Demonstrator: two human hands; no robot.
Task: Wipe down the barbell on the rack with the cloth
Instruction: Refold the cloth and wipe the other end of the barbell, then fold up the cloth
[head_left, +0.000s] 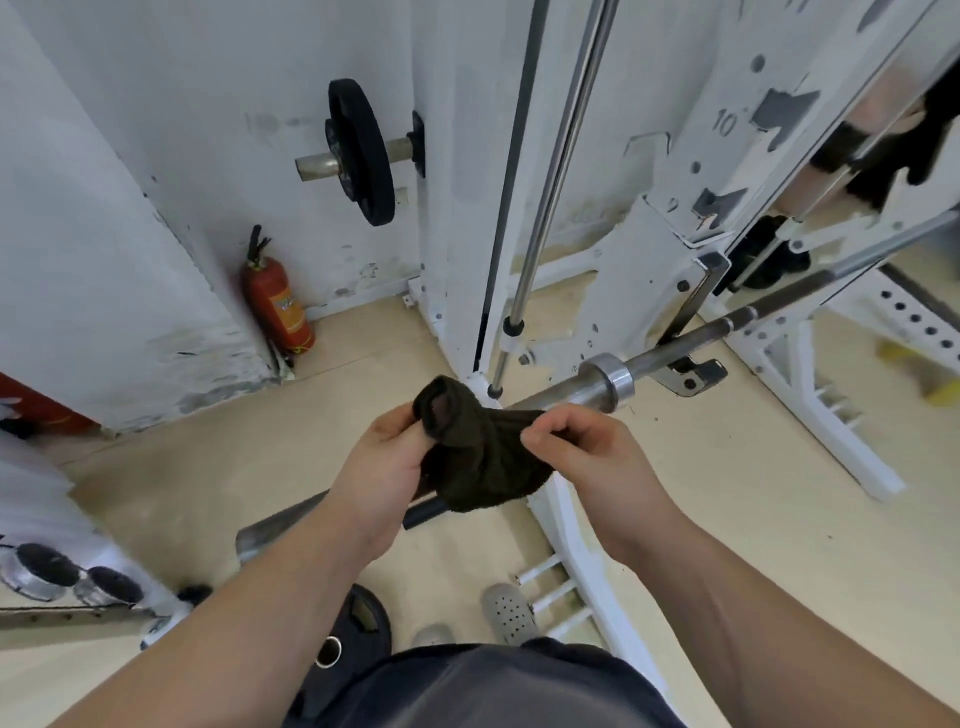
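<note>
A dark brown cloth (480, 457) hangs bunched between both hands at the centre of the head view. My left hand (384, 462) grips its left edge with curled fingers. My right hand (582, 452) pinches its right edge. The steel barbell (727, 327) lies on the white rack (649, 260), running from the upper right down to its thick sleeve (561, 397) and collar just beyond the cloth. The cloth is held just in front of the sleeve end, and I cannot tell whether it touches.
A red fire extinguisher (280, 306) stands by the wall. A black weight plate (361, 150) hangs on a wall peg. Another plate (358, 634) lies on the floor by my grey shoes (509, 613). A loose bar (291, 525) lies under my left forearm. White rack legs (576, 540) spread to the right.
</note>
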